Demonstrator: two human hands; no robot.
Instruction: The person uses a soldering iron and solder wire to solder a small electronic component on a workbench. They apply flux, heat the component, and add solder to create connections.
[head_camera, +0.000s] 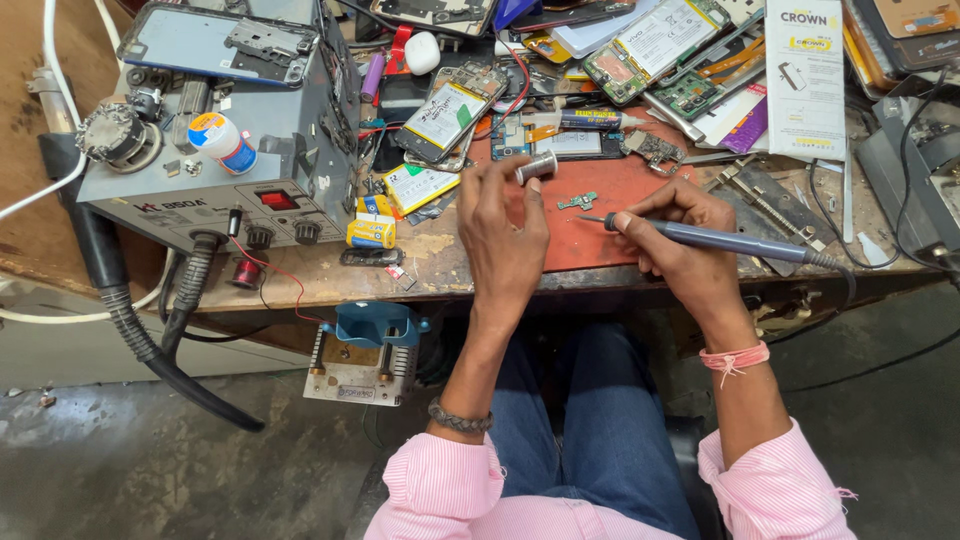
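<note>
My left hand (503, 232) holds a small spool of solder wire (536, 166) above the red mat (600, 215). My right hand (676, 235) grips a grey soldering iron (735, 243) like a pen, its tip pointing left. A little beyond the tip, a small green circuit board (579, 201) lies on the mat. The iron's black cable runs off to the right over the bench edge.
A grey rework station (225, 130) with a black hose (135, 320) stands at the left. Opened phones (447, 118), batteries (418, 186) and circuit boards (650, 42) crowd the back of the bench. A blue-topped metal stand (365, 350) hangs below the front edge.
</note>
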